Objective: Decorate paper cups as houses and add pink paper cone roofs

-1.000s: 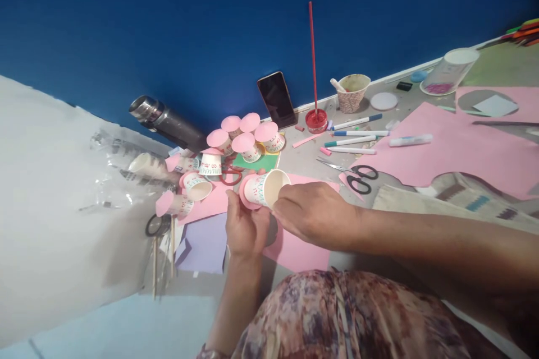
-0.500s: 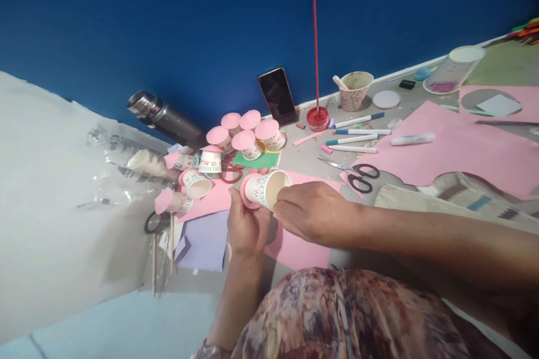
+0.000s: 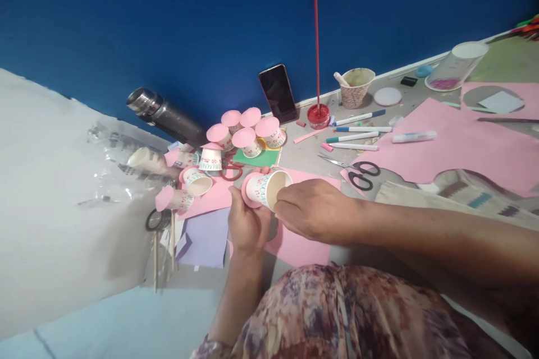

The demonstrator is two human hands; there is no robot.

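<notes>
In my left hand (image 3: 249, 221) lies a small decorated paper cup (image 3: 261, 188), tilted on its side with its mouth facing right. A pink paper disc (image 3: 246, 188) covers the cup's base, against my left fingers. My right hand (image 3: 309, 210) is closed at the cup's rim, its fingertips at the edge of the mouth; whether they pinch the rim or something small is hidden. Beyond stand several similar cups (image 3: 251, 147) topped with pink discs, some on a green sheet (image 3: 257, 157). Another such cup (image 3: 197, 182) lies on its side to the left.
Black-handled scissors (image 3: 357, 171), several marker pens (image 3: 357, 137) and cut pink paper (image 3: 458, 143) lie to the right. Against the blue wall lean a phone (image 3: 278, 92) and a steel flask (image 3: 166, 115). A red stick (image 3: 316, 50) rises from a small red pot (image 3: 318, 116).
Both hands keep nearly the same pose around the cup. The view has shifted very slightly; nothing is picked up or put down.
</notes>
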